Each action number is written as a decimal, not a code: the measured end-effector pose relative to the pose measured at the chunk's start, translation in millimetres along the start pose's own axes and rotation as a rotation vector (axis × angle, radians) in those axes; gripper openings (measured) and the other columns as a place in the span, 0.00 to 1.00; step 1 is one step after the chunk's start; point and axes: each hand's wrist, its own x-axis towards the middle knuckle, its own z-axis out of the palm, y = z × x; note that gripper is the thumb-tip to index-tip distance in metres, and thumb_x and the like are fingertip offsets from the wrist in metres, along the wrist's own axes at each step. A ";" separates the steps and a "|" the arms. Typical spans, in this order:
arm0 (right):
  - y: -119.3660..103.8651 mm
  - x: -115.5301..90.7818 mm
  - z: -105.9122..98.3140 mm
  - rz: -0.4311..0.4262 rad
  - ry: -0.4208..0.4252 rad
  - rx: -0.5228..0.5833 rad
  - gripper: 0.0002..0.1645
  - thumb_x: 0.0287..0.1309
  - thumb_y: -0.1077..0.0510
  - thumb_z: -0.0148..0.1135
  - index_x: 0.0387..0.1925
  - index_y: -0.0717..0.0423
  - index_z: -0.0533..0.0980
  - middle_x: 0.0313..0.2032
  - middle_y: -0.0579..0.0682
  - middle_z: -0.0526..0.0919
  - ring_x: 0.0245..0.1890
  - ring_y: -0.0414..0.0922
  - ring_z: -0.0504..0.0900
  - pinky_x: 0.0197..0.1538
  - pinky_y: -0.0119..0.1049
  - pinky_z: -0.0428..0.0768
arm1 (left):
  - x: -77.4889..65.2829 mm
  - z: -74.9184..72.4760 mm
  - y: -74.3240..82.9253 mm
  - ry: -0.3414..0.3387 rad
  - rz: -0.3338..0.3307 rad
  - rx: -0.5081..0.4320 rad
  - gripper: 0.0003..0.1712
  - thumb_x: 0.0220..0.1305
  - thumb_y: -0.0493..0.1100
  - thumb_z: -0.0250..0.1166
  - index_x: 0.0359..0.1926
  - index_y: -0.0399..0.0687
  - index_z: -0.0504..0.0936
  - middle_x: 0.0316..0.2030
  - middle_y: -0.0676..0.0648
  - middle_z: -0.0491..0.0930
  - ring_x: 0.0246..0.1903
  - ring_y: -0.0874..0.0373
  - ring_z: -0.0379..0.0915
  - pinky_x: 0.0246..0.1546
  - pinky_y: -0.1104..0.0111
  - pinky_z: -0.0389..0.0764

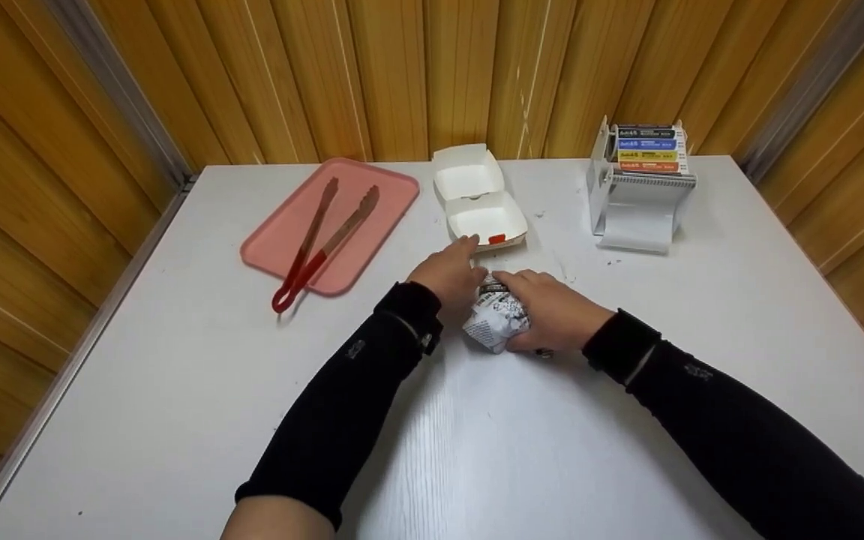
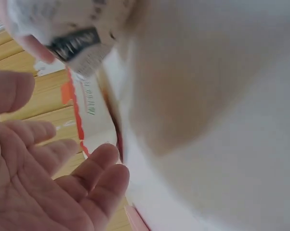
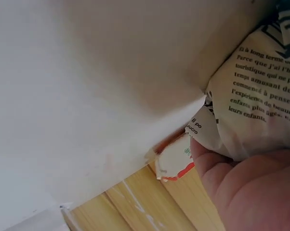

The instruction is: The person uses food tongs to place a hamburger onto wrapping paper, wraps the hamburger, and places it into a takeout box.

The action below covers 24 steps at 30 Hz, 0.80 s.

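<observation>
A bundle wrapped in printed, newspaper-style paper (image 1: 498, 321) rests on the white table in front of me. My right hand (image 1: 561, 313) grips it from the right; in the right wrist view its fingers lie along the wrapped paper (image 3: 258, 103). What the paper covers is hidden. To the left of the bundle is my left hand (image 1: 447, 279), close to the front of an open white carton box (image 1: 469, 182). The left wrist view shows that hand (image 2: 44, 178) with loosely spread fingers and nothing in its palm, the carton's printed side (image 2: 94, 113) just beyond.
A pink tray (image 1: 394, 191) lies at the back left, with red-handled tongs (image 1: 298, 279) across it, their handle end sticking out over the tray's front edge. At the back right stands a wrap dispenser (image 1: 642, 199) holding several coloured boxes. Wood-patterned walls (image 1: 387, 82) bound the table.
</observation>
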 end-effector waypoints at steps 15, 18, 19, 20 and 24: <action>32.8 -25.4 -13.7 0.064 -0.012 0.010 0.63 0.46 0.50 0.85 0.79 0.57 0.60 0.67 0.61 0.75 0.67 0.59 0.73 0.71 0.58 0.73 | -4.2 -6.7 -20.5 0.074 -0.032 0.201 0.30 0.75 0.54 0.62 0.73 0.49 0.75 0.68 0.42 0.76 0.65 0.41 0.76 0.66 0.50 0.78; 37.3 -27.6 -14.6 0.074 -0.009 0.007 0.64 0.46 0.50 0.84 0.80 0.57 0.59 0.67 0.62 0.74 0.67 0.59 0.73 0.72 0.58 0.72 | -7.5 -8.7 -26.5 0.097 -0.029 0.198 0.29 0.74 0.55 0.63 0.69 0.47 0.78 0.65 0.41 0.78 0.62 0.41 0.77 0.64 0.50 0.79; 38.7 -28.4 -15.2 0.076 -0.006 0.006 0.64 0.46 0.50 0.84 0.80 0.57 0.59 0.67 0.62 0.74 0.67 0.60 0.73 0.72 0.58 0.72 | -8.4 -9.3 -28.0 0.108 -0.027 0.200 0.28 0.74 0.56 0.63 0.67 0.47 0.79 0.62 0.41 0.79 0.60 0.42 0.78 0.62 0.50 0.80; 40.0 -29.2 -15.9 0.078 -0.003 0.008 0.64 0.46 0.50 0.84 0.80 0.57 0.59 0.67 0.62 0.74 0.68 0.60 0.72 0.72 0.58 0.71 | -9.3 -10.0 -29.3 0.118 -0.026 0.210 0.28 0.74 0.58 0.63 0.65 0.46 0.80 0.60 0.41 0.80 0.58 0.42 0.79 0.61 0.50 0.81; 45.5 -32.8 -19.6 0.094 -0.002 0.013 0.63 0.47 0.50 0.84 0.80 0.58 0.59 0.68 0.63 0.73 0.69 0.61 0.72 0.73 0.59 0.70 | -12.4 -15.1 -31.3 0.158 -0.062 0.283 0.33 0.74 0.66 0.60 0.56 0.43 0.85 0.52 0.41 0.82 0.52 0.43 0.81 0.55 0.52 0.83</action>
